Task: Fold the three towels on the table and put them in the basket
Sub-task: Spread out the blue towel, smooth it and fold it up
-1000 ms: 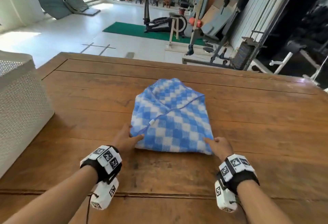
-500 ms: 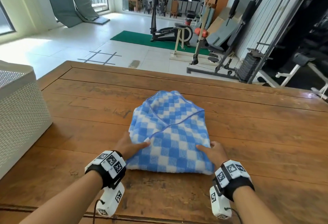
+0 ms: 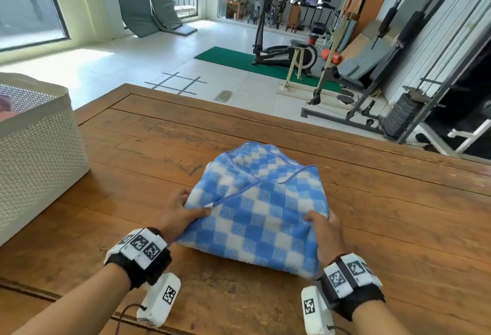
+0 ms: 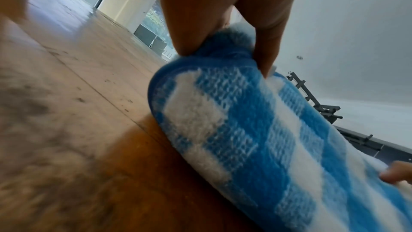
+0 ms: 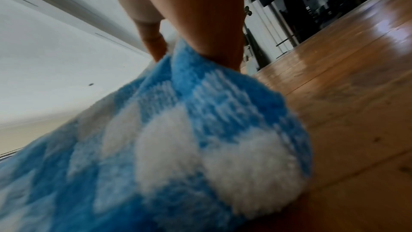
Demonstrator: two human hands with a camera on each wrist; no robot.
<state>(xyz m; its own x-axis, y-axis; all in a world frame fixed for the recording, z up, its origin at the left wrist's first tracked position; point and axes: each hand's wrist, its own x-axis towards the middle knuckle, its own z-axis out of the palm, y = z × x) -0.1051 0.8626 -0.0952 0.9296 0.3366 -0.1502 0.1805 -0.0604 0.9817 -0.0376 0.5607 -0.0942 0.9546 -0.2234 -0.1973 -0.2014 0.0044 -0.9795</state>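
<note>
both hands, left hand (image 3: pixel 176 213) & right hand (image 3: pixel 322 224), fingers pinching the folded blue check towel (image 3: pixel 261 209) mid-desk (image 3: pixel 398 228), prob to lift it w/o unfolding toward basket (image 3: pixel 39 148) at left edge.

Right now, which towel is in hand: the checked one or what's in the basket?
The blue-and-white checked towel on the table; left hand and right hand pinch its near corners. A reddish item lies untouched in the basket.

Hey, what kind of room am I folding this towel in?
Most likely a gym: an elliptical trainer on a green mat, a cable weight machine at right, grey exercise mats against the window.
</note>
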